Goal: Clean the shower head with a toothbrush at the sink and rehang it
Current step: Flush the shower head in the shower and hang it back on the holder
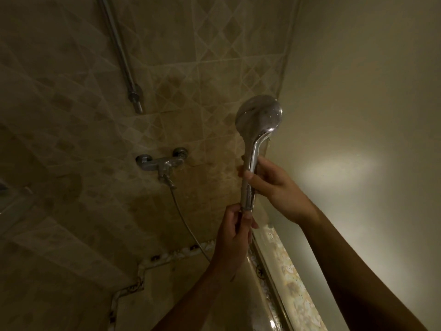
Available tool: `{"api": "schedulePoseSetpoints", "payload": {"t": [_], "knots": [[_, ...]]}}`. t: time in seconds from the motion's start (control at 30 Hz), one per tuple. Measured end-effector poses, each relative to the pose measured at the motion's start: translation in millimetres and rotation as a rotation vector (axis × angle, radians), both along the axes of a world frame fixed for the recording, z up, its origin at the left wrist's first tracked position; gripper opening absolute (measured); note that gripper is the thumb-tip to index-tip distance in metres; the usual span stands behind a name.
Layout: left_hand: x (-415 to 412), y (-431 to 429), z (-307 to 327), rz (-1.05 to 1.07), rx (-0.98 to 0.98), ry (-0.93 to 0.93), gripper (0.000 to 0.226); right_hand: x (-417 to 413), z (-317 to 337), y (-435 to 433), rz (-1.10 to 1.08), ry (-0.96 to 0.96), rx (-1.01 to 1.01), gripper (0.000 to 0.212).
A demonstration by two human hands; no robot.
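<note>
A chrome shower head (259, 115) with a round face stands upright in front of the tiled wall, its back toward me. My right hand (274, 185) grips the middle of its handle. Just below, my left hand (235, 232) is closed around the hose connector at the handle's bottom end. The metal hose (183, 220) runs from under my left hand up to the wall tap (164, 166). No toothbrush and no sink are in view.
A chrome riser rail (121, 53) slants down the tiled wall at upper left, ending in a fitting. A pale plain panel (358, 91) fills the right side, with a patterned border strip (291, 283) along its lower edge. The light is dim.
</note>
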State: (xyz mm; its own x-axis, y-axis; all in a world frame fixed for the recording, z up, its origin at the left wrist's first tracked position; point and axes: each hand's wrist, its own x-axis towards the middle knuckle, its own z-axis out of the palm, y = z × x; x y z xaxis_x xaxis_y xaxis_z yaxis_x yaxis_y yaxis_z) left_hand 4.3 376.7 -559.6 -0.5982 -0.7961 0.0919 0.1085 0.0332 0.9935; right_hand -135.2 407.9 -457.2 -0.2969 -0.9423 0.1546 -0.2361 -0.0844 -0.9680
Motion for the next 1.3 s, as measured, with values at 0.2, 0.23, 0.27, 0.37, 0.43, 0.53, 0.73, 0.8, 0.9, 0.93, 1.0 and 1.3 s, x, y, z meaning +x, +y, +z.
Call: {"api": "schedulePoseSetpoints", "payload": {"t": [0.2, 0.23, 0.27, 0.37, 0.43, 0.53, 0.73, 0.8, 0.9, 0.93, 1.0, 1.3], "knots": [[5, 1, -2, -0.014, -0.012, -0.019, 0.011, -3, 2, 5, 0.055, -0.141, 0.070, 0.041], [5, 2, -2, -0.015, -0.010, -0.025, 0.011, -1, 1, 3, 0.006, -0.106, 0.072, 0.043], [5, 3, -2, -0.015, -0.008, -0.032, 0.011, 0, 1, 2, -0.053, -0.060, 0.073, 0.044], [6, 4, -5, -0.013, -0.012, -0.046, 0.012, 2, -1, 0, -0.226, 0.190, 0.085, 0.044], [5, 2, -6, -0.002, -0.010, -0.050, 0.012, 4, -1, -1, -0.268, 0.295, 0.091, 0.046], [3, -1, -6, 0.019, 0.006, -0.029, 0.011, 3, 4, 2, -0.097, 0.164, 0.123, 0.029], [7, -6, -9, 0.016, -0.010, -0.035, 0.009, -2, 12, 7, 0.034, -0.025, 0.124, 0.033], [8, -7, -10, 0.013, -0.029, -0.038, 0.009, 3, 11, 3, -0.101, 0.090, 0.115, 0.033], [7, -5, -7, -0.004, -0.033, -0.020, 0.010, 6, 6, -1, -0.208, 0.339, 0.094, 0.029], [6, -5, -5, 0.001, -0.024, 0.000, 0.014, 7, 7, -1, -0.173, 0.311, 0.084, 0.026], [5, -8, -4, 0.019, -0.016, 0.019, 0.023, 9, 10, 1, 0.000, 0.070, 0.079, 0.019], [12, -10, -3, 0.031, -0.058, 0.011, 0.008, 15, 12, -7, -0.199, 0.340, 0.127, 0.028]]}}
